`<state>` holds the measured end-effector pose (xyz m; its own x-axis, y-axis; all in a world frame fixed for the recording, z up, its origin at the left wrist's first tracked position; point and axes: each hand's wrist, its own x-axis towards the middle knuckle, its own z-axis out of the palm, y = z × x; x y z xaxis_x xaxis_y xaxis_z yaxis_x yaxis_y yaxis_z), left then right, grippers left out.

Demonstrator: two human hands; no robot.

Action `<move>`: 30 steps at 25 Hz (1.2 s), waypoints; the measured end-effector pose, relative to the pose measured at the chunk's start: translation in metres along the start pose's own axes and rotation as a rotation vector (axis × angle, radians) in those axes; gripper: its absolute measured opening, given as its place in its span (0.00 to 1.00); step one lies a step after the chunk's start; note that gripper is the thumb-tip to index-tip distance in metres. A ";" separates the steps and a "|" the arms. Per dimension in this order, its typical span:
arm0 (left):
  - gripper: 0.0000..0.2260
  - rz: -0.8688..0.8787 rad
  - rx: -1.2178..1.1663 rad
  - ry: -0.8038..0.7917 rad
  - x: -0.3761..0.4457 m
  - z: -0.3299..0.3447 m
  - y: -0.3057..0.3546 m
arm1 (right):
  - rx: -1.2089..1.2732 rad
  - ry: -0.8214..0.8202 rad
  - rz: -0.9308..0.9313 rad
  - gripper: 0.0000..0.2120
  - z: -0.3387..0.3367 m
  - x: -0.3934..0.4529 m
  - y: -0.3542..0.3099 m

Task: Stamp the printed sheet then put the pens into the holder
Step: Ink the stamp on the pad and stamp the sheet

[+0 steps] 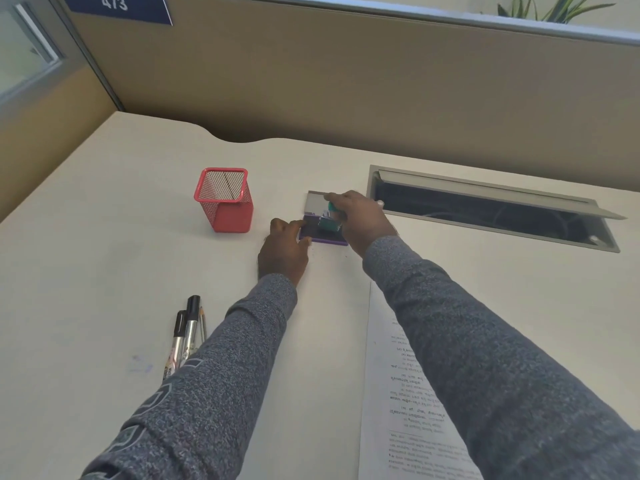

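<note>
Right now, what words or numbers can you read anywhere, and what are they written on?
"473": white digits on the blue sign on the partition, top left.
Printed sheet: lines of text, too small and blurred to read.
Pens: markings on the barrels, too small to read.
Sleeve: a printed pattern, not readable.

1. "473" in white numerals on a dark blue sign fixed to the partition at the upper left; its top is cut off by the frame edge
2. The printed sheet on the tabletop at the lower right carries lines of black print with bracketed numbering; the script is too small and blurred to read, and a sleeve covers much of it
3. The pens at the lower left bear small markings on their barrels, none legible
4. A pale pattern on the left sleeve cannot be made out as letters
</note>
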<state>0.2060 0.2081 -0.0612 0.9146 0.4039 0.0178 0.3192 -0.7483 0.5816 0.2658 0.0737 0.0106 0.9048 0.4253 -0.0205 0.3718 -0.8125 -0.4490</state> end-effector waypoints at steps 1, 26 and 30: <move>0.16 0.002 0.007 0.003 0.000 0.000 0.000 | -0.023 -0.003 -0.022 0.30 0.001 0.002 -0.001; 0.20 0.045 -0.023 -0.122 0.001 -0.007 -0.001 | -0.112 -0.109 0.004 0.31 -0.014 0.012 -0.016; 0.20 0.025 -0.172 -0.124 -0.005 -0.017 -0.001 | 0.451 0.178 0.151 0.18 -0.038 -0.023 0.001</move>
<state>0.1966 0.2158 -0.0484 0.9488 0.3102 -0.0600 0.2583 -0.6523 0.7126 0.2531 0.0485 0.0444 0.9775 0.2098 0.0201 0.1430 -0.5902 -0.7945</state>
